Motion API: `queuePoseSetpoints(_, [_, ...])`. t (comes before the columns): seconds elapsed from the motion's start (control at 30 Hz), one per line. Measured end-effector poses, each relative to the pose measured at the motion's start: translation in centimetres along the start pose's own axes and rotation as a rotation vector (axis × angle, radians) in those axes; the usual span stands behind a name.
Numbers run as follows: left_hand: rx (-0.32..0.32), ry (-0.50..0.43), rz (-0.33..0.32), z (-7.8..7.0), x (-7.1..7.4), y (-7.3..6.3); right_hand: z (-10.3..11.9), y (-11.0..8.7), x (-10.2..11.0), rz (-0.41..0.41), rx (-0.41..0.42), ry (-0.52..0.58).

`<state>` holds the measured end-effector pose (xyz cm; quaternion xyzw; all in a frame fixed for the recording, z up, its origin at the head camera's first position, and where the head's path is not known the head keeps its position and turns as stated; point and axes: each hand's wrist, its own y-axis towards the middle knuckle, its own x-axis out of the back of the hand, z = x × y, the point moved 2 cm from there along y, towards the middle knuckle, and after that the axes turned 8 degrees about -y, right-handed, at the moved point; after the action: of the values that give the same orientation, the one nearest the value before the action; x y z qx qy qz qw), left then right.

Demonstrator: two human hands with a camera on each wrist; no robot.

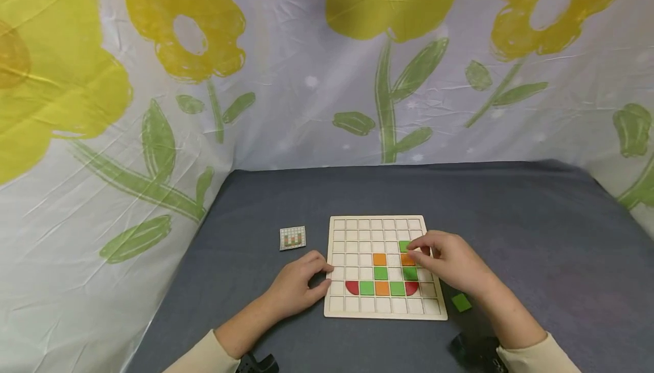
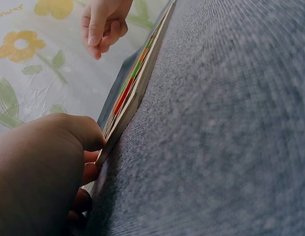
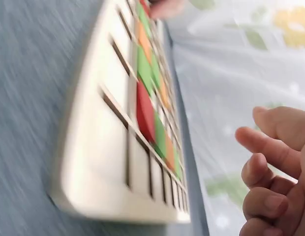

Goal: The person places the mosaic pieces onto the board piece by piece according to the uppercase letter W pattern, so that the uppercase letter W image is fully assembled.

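Note:
A pale wooden grid board (image 1: 341,307) lies flat, with green, orange and red tiles set in some of its squares. My left hand (image 1: 293,286) rests at the board's left edge, thumb and fingertips touching the rim, as the left wrist view also shows. My right hand (image 1: 452,259) hovers over the board's right side, near a green tile (image 1: 404,246) and an orange tile (image 1: 406,260). In the right wrist view its fingers (image 3: 273,147) are loosely bent, with nothing seen between them. A rounded red tile (image 1: 352,288) sits at the lower left of the pattern, another (image 1: 411,288) at the lower right.
A loose green tile (image 1: 461,303) lies on the dark grey cloth (image 1: 265,202) just right of the board, beside my right forearm. Left of the board is a small card (image 1: 293,238) printed with a grid pattern. A flowered curtain (image 1: 286,106) hangs behind the table.

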<state>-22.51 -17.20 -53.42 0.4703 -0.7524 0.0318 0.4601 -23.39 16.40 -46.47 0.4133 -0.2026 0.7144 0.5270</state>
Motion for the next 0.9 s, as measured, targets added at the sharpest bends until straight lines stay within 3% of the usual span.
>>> queuePoseSetpoints(0.43, [0.017,0.004,0.017,0.0,0.0,0.1,-7.6,-1.3,4.8,0.114,-0.2,0.105])
queuePoseSetpoints(0.7, [0.005,0.003,0.002,0.0,0.0,0.1,-11.7,-2.9,5.8,0.316,-0.244,0.246])
queuePoseSetpoints(0.9, [-0.001,0.009,-0.004,0.0,-0.1,0.1,-12.9,-3.7,5.8,0.469,-0.272,0.371])
